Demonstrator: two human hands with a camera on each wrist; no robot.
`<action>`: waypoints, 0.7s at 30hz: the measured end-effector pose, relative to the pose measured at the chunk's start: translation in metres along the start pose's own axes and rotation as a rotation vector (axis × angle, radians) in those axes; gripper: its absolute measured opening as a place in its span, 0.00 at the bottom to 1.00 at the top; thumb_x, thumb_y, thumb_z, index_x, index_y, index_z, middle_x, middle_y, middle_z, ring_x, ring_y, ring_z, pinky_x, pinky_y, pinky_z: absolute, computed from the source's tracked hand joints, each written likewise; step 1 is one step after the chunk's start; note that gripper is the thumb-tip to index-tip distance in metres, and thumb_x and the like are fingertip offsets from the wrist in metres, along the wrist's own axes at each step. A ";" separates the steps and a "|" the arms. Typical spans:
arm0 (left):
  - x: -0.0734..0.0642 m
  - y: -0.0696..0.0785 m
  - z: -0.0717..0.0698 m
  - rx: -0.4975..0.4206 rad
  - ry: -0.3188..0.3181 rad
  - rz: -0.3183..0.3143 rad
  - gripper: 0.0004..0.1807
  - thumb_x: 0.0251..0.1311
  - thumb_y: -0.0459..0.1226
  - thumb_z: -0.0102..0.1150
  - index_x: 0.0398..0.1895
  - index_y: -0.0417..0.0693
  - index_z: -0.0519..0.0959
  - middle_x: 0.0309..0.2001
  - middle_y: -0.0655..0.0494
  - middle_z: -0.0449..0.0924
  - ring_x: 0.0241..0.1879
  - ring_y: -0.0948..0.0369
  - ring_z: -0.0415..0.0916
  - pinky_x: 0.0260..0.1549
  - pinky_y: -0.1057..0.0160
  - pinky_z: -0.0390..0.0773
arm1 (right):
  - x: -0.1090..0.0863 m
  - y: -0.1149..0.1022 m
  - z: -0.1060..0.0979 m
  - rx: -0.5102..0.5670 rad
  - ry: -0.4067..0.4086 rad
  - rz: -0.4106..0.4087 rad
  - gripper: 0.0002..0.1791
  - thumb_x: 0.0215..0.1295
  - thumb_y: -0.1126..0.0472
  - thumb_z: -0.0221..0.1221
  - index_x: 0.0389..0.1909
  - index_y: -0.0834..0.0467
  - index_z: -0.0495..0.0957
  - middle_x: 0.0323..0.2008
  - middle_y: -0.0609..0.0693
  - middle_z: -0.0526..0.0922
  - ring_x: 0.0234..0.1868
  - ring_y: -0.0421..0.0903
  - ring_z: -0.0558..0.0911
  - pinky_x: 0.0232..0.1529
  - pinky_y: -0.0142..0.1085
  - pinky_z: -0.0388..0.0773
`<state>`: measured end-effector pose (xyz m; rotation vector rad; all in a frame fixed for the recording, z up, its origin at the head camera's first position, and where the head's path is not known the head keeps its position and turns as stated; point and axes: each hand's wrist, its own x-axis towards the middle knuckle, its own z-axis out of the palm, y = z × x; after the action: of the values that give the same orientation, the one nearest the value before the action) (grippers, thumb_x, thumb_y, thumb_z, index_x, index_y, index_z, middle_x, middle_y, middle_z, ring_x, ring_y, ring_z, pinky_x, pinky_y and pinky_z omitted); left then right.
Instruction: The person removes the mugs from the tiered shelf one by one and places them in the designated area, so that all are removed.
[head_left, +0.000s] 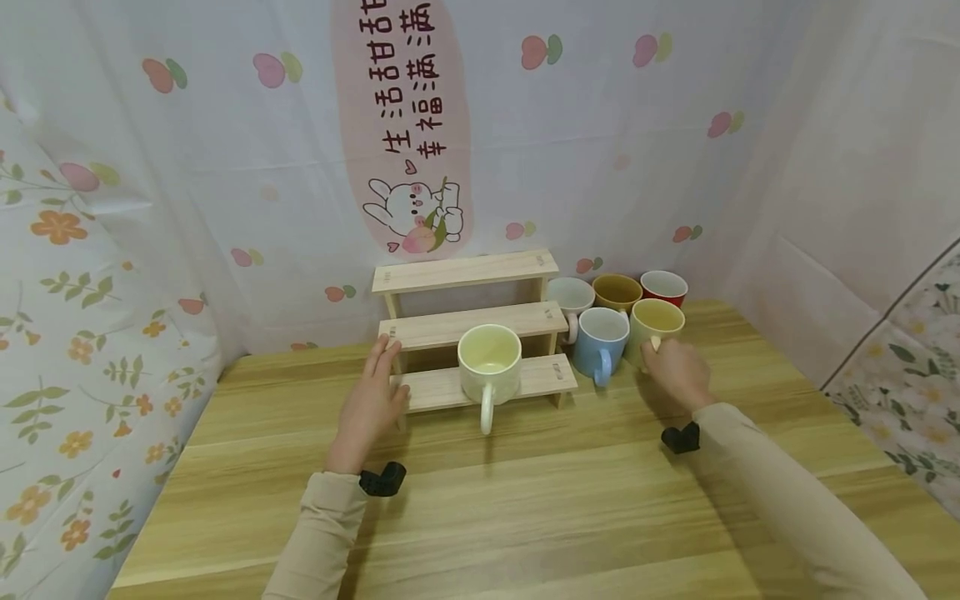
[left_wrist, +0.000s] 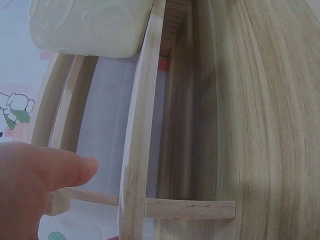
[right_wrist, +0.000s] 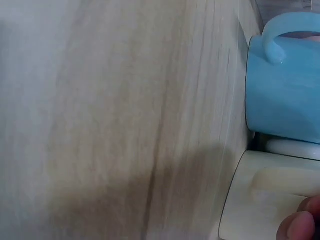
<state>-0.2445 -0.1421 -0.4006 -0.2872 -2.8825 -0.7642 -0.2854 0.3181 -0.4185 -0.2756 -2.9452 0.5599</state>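
My right hand (head_left: 678, 373) pinches the handle of a yellow mug (head_left: 655, 318) at the right of the mug group. In the right wrist view its fingertips are at the handle of this mug (right_wrist: 255, 210), its base on the table. My left hand (head_left: 369, 408) rests at the left end of a three-step wooden shelf (head_left: 468, 323), fingers extended on the middle step. The left wrist view shows its thumb (left_wrist: 75, 169) straight. A pale yellow-green mug (head_left: 480, 379) stands upright on the bottom step, handle toward me; the left wrist view shows its embossed side (left_wrist: 90, 27).
Beside the yellow mug stands a blue mug (head_left: 600, 337). Behind are a white mug (head_left: 570, 296), a mustard mug (head_left: 617, 292) and a red mug (head_left: 665, 290) with a white inside. Printed cloth (head_left: 285, 167) hangs behind the wooden table (head_left: 540, 517) and along its sides.
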 end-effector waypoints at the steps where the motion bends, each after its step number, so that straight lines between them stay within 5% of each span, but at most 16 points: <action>1: 0.000 0.000 0.000 -0.003 -0.002 -0.005 0.38 0.65 0.36 0.56 0.75 0.48 0.50 0.77 0.51 0.41 0.15 0.60 0.62 0.16 0.64 0.62 | 0.000 -0.001 -0.001 -0.005 -0.008 0.004 0.28 0.69 0.46 0.37 0.16 0.59 0.69 0.20 0.57 0.75 0.22 0.53 0.74 0.17 0.42 0.66; 12: 0.001 0.000 0.002 -0.016 -0.008 -0.004 0.38 0.64 0.36 0.56 0.75 0.48 0.50 0.77 0.52 0.40 0.16 0.60 0.62 0.17 0.64 0.63 | -0.014 -0.005 -0.025 -0.104 -0.171 0.012 0.45 0.69 0.33 0.29 0.38 0.70 0.79 0.40 0.73 0.80 0.36 0.66 0.80 0.21 0.45 0.72; 15: 0.002 0.000 0.001 -0.026 -0.013 -0.010 0.39 0.65 0.36 0.56 0.75 0.47 0.49 0.77 0.51 0.39 0.17 0.59 0.63 0.18 0.63 0.64 | -0.025 -0.013 -0.032 -0.082 -0.171 -0.018 0.39 0.70 0.36 0.35 0.29 0.67 0.79 0.30 0.66 0.80 0.29 0.59 0.78 0.20 0.42 0.69; 21: 0.002 0.001 0.000 -0.015 -0.010 -0.004 0.39 0.64 0.36 0.56 0.75 0.47 0.50 0.77 0.50 0.40 0.16 0.59 0.62 0.17 0.63 0.63 | -0.054 -0.047 -0.038 -0.094 -0.122 -0.148 0.31 0.70 0.41 0.42 0.10 0.54 0.65 0.12 0.47 0.63 0.16 0.46 0.66 0.17 0.35 0.59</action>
<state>-0.2461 -0.1414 -0.4001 -0.2874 -2.8888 -0.7877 -0.2340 0.2775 -0.3706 -0.0332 -3.0808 0.4334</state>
